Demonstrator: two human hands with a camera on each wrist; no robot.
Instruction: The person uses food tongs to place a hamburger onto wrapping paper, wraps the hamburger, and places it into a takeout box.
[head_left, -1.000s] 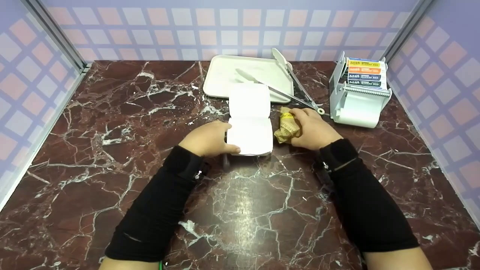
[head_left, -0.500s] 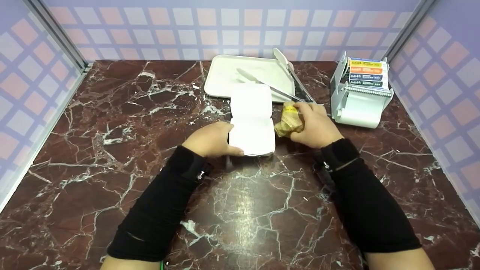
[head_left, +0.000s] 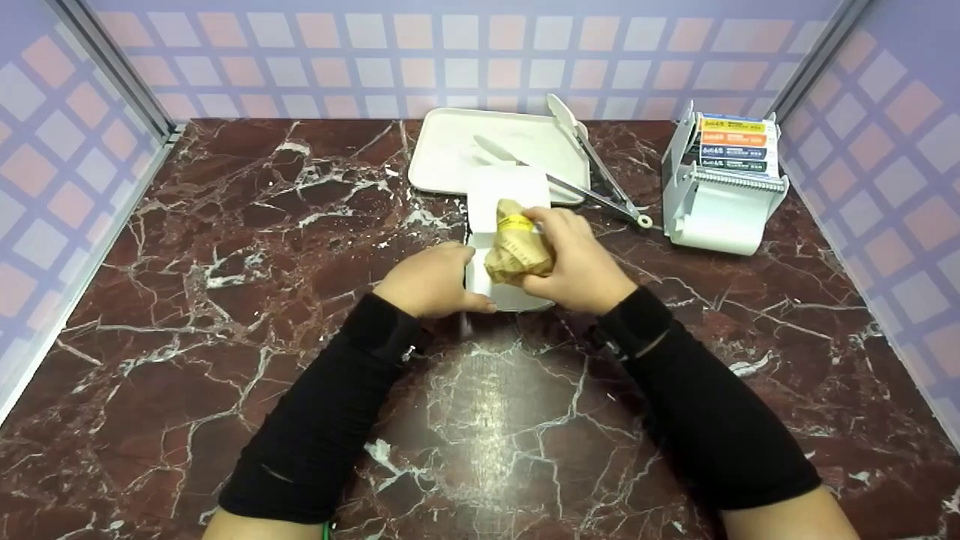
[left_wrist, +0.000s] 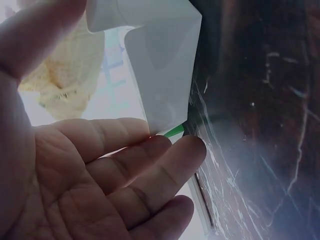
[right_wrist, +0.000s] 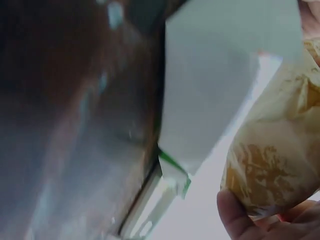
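A white clamshell box (head_left: 508, 184) stands opened in the middle of the table, its lid tipped back toward the tray. Over the box's base my right hand (head_left: 579, 259) grips a paper-wrapped burger (head_left: 517, 247), in crinkled brown printed paper with a yellow band. My left hand (head_left: 431, 281) touches the base's left side, thumb at the near corner. In the left wrist view its fingers (left_wrist: 165, 175) are fairly straight beside the box wall (left_wrist: 162, 75). The right wrist view shows fingertips under the rounded wrapped burger (right_wrist: 275, 165); most of the box's inside is hidden.
Behind the box lies a cream tray (head_left: 442, 169) near the back wall. Metal tongs (head_left: 615, 169) with pale tips lie spread, partly over the tray. At the back right stands a label dispenser (head_left: 720, 214) with several coloured rolls. Patterned walls border the marbled table (head_left: 187, 360).
My right hand has lifted the wrapped burger from the table at the box's right and carried it left over the base. The left hand stays at the box, which has shifted slightly right.
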